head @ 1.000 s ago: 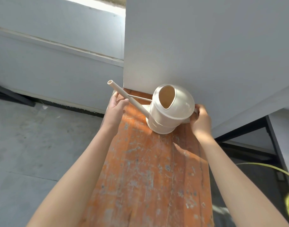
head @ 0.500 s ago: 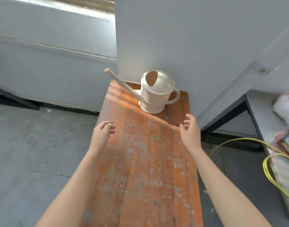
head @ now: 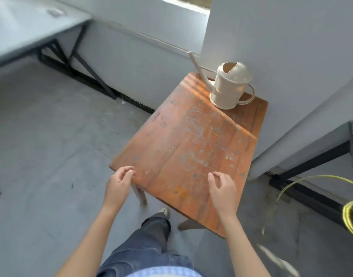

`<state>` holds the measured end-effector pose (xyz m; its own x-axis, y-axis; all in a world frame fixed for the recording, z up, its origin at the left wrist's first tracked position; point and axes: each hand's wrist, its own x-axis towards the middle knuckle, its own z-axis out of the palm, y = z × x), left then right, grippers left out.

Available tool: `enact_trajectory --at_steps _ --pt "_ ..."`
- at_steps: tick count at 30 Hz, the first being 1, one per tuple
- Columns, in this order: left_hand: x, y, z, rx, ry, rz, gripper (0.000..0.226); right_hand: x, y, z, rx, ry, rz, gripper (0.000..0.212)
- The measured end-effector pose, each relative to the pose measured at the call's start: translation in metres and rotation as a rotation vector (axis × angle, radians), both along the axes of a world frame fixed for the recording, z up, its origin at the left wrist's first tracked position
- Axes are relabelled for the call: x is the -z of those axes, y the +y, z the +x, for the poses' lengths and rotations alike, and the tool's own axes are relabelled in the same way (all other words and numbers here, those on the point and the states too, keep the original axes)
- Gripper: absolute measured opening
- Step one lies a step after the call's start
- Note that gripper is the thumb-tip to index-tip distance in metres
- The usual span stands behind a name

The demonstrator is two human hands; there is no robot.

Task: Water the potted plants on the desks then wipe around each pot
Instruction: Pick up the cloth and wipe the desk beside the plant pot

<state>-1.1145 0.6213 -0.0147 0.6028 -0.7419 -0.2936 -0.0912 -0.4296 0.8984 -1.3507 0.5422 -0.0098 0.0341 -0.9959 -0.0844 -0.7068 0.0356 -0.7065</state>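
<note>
A cream watering can (head: 228,87) stands upright at the far end of a worn orange wooden bench (head: 191,148), its long spout pointing up and left, its handle to the right. My left hand (head: 119,184) hovers at the bench's near left corner with fingers loosely curled, holding nothing. My right hand (head: 222,191) hangs over the near end of the bench, fingers relaxed, also holding nothing. Both hands are well short of the can. No potted plant is in view.
A grey wall (head: 281,37) rises right behind the can. A grey desk (head: 21,27) on black legs stands at the far left, another desk frame (head: 319,156) at the right. Yellow cable (head: 349,218) coils at the right edge. Concrete floor (head: 41,156) lies to the left.
Both hands let go of the watering can and drew back to the near end of the bench. The view pulled back and swung left, showing my legs and the left desk.
</note>
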Motion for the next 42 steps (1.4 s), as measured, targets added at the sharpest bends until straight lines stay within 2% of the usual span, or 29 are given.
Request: enact_trajectory --at_steps 5,10,14,17,22,27,30,33,38,42 --pt "0.025 0.116 -0.021 -0.064 -0.028 0.227 0.012 0.004 0.081 0.01 -0.352 0.074 -0.085 0.053" --pt "0.025 0.18 -0.017 -0.17 -0.036 0.269 0.01 0.019 0.127 0.045 -0.645 0.162 -0.062 0.055" --pt "0.022 0.223 -0.005 -0.268 -0.031 0.242 0.011 0.023 0.16 0.079 -0.795 0.211 0.019 0.042" --pt "0.024 0.261 0.01 -0.29 -0.031 0.244 0.011 0.028 0.187 0.104 -0.864 0.241 0.023 0.034" --pt "0.022 0.348 0.068 -0.38 -0.026 0.236 0.012 0.033 0.249 0.171 -0.865 0.23 0.059 0.033" --pt "0.009 0.44 0.151 -0.688 -0.029 0.151 0.018 0.027 0.321 0.254 -0.975 0.203 0.056 0.034" --pt "0.018 0.479 0.178 -0.834 0.025 0.125 0.022 0.028 0.35 0.283 -1.048 0.26 0.044 0.034" --pt "0.035 0.493 0.192 -0.809 0.103 0.127 0.025 0.032 0.367 0.306 -1.068 0.311 0.067 0.034" --pt "0.04 0.478 0.196 -0.64 0.165 0.163 0.027 0.036 0.368 0.33 -1.093 0.349 0.105 0.032" --pt "0.044 0.472 0.23 -0.684 0.162 0.165 0.027 0.044 0.354 0.37 -1.108 0.354 0.128 0.034"
